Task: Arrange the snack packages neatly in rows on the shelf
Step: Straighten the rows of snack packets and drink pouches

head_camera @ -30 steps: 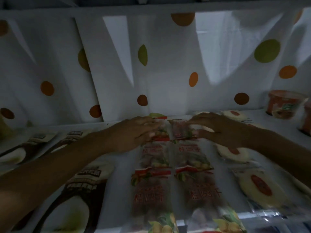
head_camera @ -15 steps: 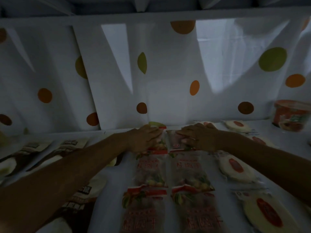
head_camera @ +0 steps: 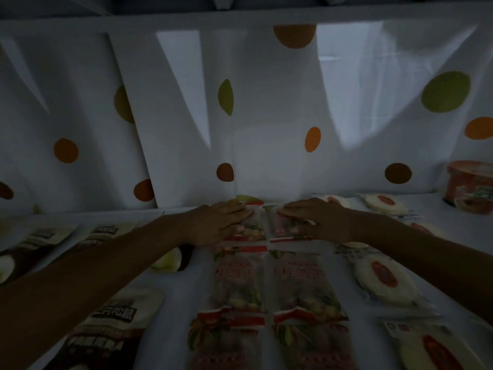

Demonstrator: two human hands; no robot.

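Two columns of clear red-banded snack packages run down the middle of the white shelf [head_camera: 181, 292]. My left hand [head_camera: 221, 225] lies flat on the rearmost package of the left column [head_camera: 253, 229]. Flat on the rearmost package of the right column [head_camera: 286, 227] rests my right hand [head_camera: 317, 218]. Both hands have straight fingers pressing down. In front of them lie the middle packages [head_camera: 240, 279] [head_camera: 298, 281] and the nearest ones [head_camera: 226, 340] [head_camera: 312, 340], in line.
Dark-and-cream pouches [head_camera: 106, 327] lie at the left. Round white cakes with red centres [head_camera: 381, 279] form a column at the right. A red cup [head_camera: 469, 188] stands at the far right. A dotted white sheet [head_camera: 266, 116] backs the shelf.
Both hands have slid farther back along the shelf and closer together, now lying flat on the two rearmost packages. The view has tilted upward.
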